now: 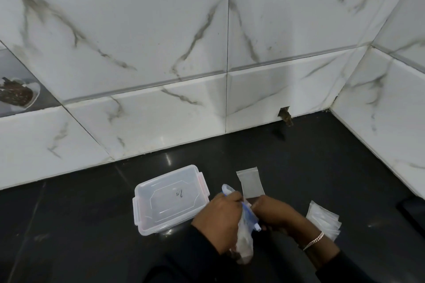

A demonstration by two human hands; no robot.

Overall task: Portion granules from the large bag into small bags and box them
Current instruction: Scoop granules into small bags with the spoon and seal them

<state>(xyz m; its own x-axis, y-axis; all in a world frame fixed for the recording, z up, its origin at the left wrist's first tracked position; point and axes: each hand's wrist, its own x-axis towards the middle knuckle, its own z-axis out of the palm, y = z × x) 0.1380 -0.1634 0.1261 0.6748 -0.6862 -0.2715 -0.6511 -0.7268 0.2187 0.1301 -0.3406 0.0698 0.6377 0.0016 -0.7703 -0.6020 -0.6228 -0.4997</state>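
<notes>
While the left grip (218, 220) is clutching the large bag (245, 244) above the counter (92, 225), the right grip (273, 213) is pinching a small bag (250, 184) upright (lidded box (170, 200) sitting just left, spare bags (324, 223) lying right).

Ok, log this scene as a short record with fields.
left hand: grips large bag near its blue zip
right hand: curled beside the bag's mouth; grip unclear
small bag: empty, just beyond the hands
box: clear, lid on, left of hands
spare bags: stacked at right on the black counter
</notes>
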